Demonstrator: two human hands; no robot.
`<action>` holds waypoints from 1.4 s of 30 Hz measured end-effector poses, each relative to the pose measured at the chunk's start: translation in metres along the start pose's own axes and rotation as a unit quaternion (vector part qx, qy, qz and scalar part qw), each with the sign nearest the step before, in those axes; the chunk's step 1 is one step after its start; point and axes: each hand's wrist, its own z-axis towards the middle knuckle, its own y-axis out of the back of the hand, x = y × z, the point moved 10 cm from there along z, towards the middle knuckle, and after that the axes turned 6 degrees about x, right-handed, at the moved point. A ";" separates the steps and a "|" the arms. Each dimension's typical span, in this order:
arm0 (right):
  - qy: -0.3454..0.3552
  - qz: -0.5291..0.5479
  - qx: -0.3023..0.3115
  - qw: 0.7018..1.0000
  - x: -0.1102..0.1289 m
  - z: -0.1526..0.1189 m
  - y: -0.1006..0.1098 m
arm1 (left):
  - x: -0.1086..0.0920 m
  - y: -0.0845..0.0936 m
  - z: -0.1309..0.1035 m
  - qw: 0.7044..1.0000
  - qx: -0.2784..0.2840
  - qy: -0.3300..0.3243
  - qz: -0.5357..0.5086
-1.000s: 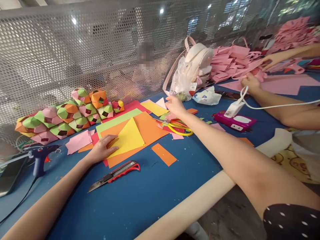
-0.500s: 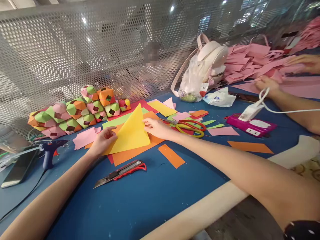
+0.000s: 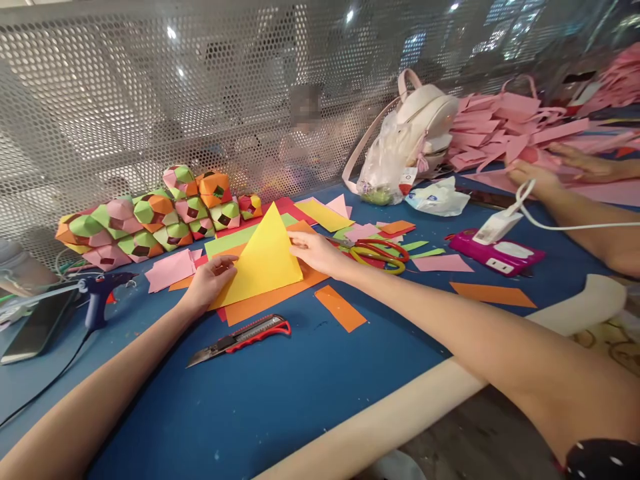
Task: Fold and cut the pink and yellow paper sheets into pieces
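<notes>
A yellow paper (image 3: 265,263) folded into a triangle stands out over orange and green sheets, its tip pointing away from me. My left hand (image 3: 213,280) has its bent fingers closed on the triangle's left edge. On the right edge, my right hand (image 3: 313,250) pinches the paper between thumb and fingers. Beneath lies an orange sheet (image 3: 250,309). Nearer to me is a red and black utility knife (image 3: 240,340) with its blade to the left. Scissors with red and yellow handles (image 3: 377,255) rest right of my right hand.
Folded paper balls (image 3: 155,212) line the mesh screen (image 3: 250,100). A glue gun (image 3: 97,300) and phone (image 3: 40,327) are at left. Right are a white backpack (image 3: 430,120), magenta power strip (image 3: 495,252), orange strip (image 3: 341,309) and another person's hands (image 3: 540,180) at pink paper (image 3: 505,123).
The yellow triangle looks slightly more upright, its tip shifted a little left, with both my hands still on it. The other person's hands have moved closer together over the pink paper.
</notes>
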 end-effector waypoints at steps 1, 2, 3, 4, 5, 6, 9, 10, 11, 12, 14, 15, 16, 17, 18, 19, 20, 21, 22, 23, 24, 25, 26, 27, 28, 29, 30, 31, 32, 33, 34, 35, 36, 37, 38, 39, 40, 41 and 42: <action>-0.003 0.006 -0.004 1.000 0.000 -0.001 0.000 | 0.001 0.000 0.000 1.000 0.000 0.001 0.004; -0.007 0.013 -0.005 1.000 0.000 -0.002 -0.001 | 0.002 -0.001 0.000 1.000 0.001 0.003 0.008; -0.008 0.019 -0.003 1.000 0.000 -0.003 -0.003 | 0.004 -0.001 0.000 1.000 0.002 0.004 0.011; -0.012 0.033 0.004 0.999 0.000 -0.004 -0.005 | 0.005 -0.001 0.000 1.000 0.004 0.006 0.014; -0.017 0.061 0.015 0.998 0.001 -0.005 -0.009 | 0.006 -0.002 0.000 1.000 0.007 0.008 0.017; -0.024 0.103 0.027 0.994 0.001 -0.006 -0.013 | 0.007 -0.003 0.000 1.000 0.011 0.010 0.019; -0.053 0.254 0.054 0.964 0.005 -0.010 -0.025 | 0.005 -0.006 -0.002 0.999 0.029 0.016 0.021; -0.062 0.291 0.058 0.953 0.006 -0.012 -0.028 | 0.003 -0.008 -0.003 0.999 0.039 0.018 0.022; -0.071 0.312 0.061 0.946 0.006 -0.013 -0.031 | 0.000 -0.011 -0.004 0.998 0.054 0.020 0.024; -0.082 0.323 0.064 0.941 0.006 -0.014 -0.034 | -0.004 -0.014 -0.006 0.997 0.071 0.021 0.029; -0.099 0.329 0.068 0.937 0.004 -0.017 -0.039 | -0.014 -0.021 -0.010 0.992 0.114 0.018 0.044; -0.105 0.326 0.070 0.937 0.002 -0.019 -0.041 | -0.019 -0.026 -0.012 0.989 0.140 0.012 0.051; -0.109 0.323 0.072 0.937 0.001 -0.020 -0.043 | -0.025 -0.031 -0.015 0.984 0.166 0.006 0.061; -0.110 0.321 0.078 0.938 0.000 -0.022 -0.045 | -0.030 -0.035 -0.018 0.979 0.191 0.001 0.073; -0.109 0.321 0.088 0.936 0.001 -0.023 -0.048 | -0.034 -0.040 -0.021 0.973 0.214 -0.001 0.092; -0.107 0.324 0.103 0.935 0.003 -0.025 -0.052 | -0.036 -0.044 -0.025 0.965 0.234 0.002 0.117; -0.104 0.326 0.119 0.932 0.005 -0.026 -0.055 | -0.037 -0.048 -0.028 0.957 0.248 0.007 0.148; -0.100 0.327 0.134 0.930 0.009 -0.028 -0.058 | -0.038 -0.050 -0.032 0.950 0.255 0.013 0.182; -0.093 0.326 0.143 0.930 0.012 -0.029 -0.059 | -0.039 -0.052 -0.034 0.944 0.254 0.015 0.211; -0.086 0.323 0.145 0.931 0.015 -0.029 -0.058 | -0.043 -0.053 -0.037 0.941 0.246 0.008 0.234; -0.079 0.318 0.143 0.934 0.018 -0.029 -0.056 | -0.048 -0.054 -0.038 0.939 0.235 -0.007 0.249; -0.072 0.312 0.139 0.937 0.020 -0.029 -0.054 | -0.054 -0.055 -0.039 0.941 0.221 -0.027 0.256; -0.064 0.305 0.137 0.940 0.022 -0.029 -0.053 | -0.060 -0.055 -0.040 0.944 0.204 -0.049 0.255; -0.056 0.298 0.136 0.943 0.024 -0.028 -0.051 | -0.065 -0.054 -0.041 0.948 0.187 -0.069 0.249; -0.049 0.290 0.135 0.946 0.025 -0.028 -0.050 | -0.068 -0.053 -0.041 0.951 0.175 -0.086 0.240; -0.043 0.280 0.135 0.949 0.026 -0.028 -0.050 | -0.070 -0.052 -0.042 0.954 0.166 -0.100 0.230; -0.038 0.270 0.133 0.953 0.028 -0.029 -0.050 | -0.071 -0.052 -0.042 0.956 0.161 -0.111 0.220; -0.036 0.259 0.132 0.956 0.029 -0.029 -0.050 | -0.070 -0.052 -0.042 0.956 0.162 -0.120 0.211; -0.036 0.249 0.132 0.959 0.031 -0.031 -0.051 | -0.069 -0.053 -0.043 0.957 0.166 -0.126 0.202; -0.036 0.239 0.133 0.961 0.033 -0.033 -0.051 | -0.067 -0.054 -0.043 0.957 0.170 -0.128 0.197; -0.035 0.231 0.133 0.963 0.036 -0.035 -0.052 | -0.065 -0.054 -0.043 0.958 0.170 -0.126 0.195; -0.035 0.225 0.134 0.965 0.040 -0.037 -0.053 | -0.063 -0.054 -0.043 0.958 0.167 -0.123 0.196; -0.034 0.221 0.136 0.965 0.043 -0.038 -0.054 | -0.062 -0.053 -0.043 0.960 0.162 -0.120 0.196; -0.033 0.221 0.140 0.965 0.047 -0.040 -0.055 | -0.062 -0.052 -0.043 0.961 0.156 -0.119 0.194; -0.031 0.225 0.145 0.963 0.050 -0.041 -0.056 | -0.062 -0.052 -0.043 0.963 0.155 -0.121 0.186; -0.028 0.235 0.152 0.960 0.052 -0.042 -0.057 | -0.063 -0.052 -0.043 0.964 0.159 -0.125 0.172; -0.026 0.248 0.160 0.955 0.054 -0.042 -0.058 | -0.064 -0.052 -0.043 0.966 0.167 -0.127 0.151; -0.026 0.261 0.167 0.950 0.053 -0.042 -0.059 | -0.064 -0.053 -0.043 0.968 0.177 -0.125 0.128; -0.027 0.272 0.171 0.946 0.052 -0.042 -0.058 | -0.063 -0.053 -0.042 0.970 0.189 -0.116 0.102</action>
